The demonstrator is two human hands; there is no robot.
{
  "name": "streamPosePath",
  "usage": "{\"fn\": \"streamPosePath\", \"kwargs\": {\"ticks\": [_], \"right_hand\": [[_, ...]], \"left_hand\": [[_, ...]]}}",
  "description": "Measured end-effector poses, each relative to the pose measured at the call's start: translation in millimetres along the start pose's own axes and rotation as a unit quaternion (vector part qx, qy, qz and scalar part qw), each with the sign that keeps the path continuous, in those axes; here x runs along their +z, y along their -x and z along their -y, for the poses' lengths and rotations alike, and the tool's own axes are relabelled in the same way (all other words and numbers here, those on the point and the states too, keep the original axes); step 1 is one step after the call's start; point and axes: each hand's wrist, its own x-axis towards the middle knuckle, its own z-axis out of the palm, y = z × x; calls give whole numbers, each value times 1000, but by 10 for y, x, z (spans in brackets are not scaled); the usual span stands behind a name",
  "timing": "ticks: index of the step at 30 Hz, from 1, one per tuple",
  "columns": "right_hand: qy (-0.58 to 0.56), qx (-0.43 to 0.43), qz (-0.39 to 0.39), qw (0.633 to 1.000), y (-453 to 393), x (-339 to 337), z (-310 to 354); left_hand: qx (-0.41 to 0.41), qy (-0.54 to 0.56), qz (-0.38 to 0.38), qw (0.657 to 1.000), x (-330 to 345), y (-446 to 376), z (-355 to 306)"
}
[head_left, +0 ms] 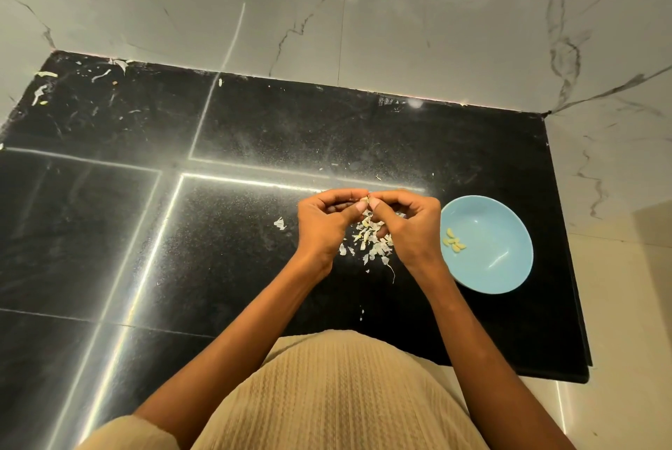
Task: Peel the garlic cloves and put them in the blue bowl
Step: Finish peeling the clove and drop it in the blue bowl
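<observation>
Glossy black speckled stone bench (pixel 254 129), papery white skins (pixel 371 237) scattered just below the grips. Left hand (pixel 323 220) & right hand (pixel 412 222) both pinch one small garlic clove (pixel 366 200) between fingertips — mostly hidden, long axis can't tell. Right of the grips: round smooth blue bowl (pixel 505 267) w/ a few pale peeled cloves (pixel 454 241) inside.

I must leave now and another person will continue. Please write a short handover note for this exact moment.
Left hand and right hand: both pinch one garlic clove above the black counter, peeling it.
Blue bowl: right of the hands, with a few peeled cloves inside.
Peel scraps: piled under the hands.
Left: finish this clove, drop it in the bowl. No other unpeeled cloves are visible.
</observation>
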Motion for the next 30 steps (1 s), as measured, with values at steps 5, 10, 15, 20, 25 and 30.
{"fn": "streamPosePath", "kwargs": {"ticks": [5,10,15,20,25,30], "right_hand": [[-22,11,20,1000,-20,-9,47],[-48,19,50,997,-24,-35,40],[-76,29,57,995,-5,-27,58],[-114,56,47,991,1,-5,70],[-118,53,37,991,-1,20,85],[-101,41,36,993,-8,30,98]], "left_hand": [[55,-63,-17,996,-7,-3,17],[77,-78,-25,994,-19,19,5],[117,-113,-20,987,-16,30,-29],[161,-148,-29,975,-11,18,-16],[216,-191,-44,957,-26,20,-7],[261,-202,-46,943,-42,-3,5]]}}
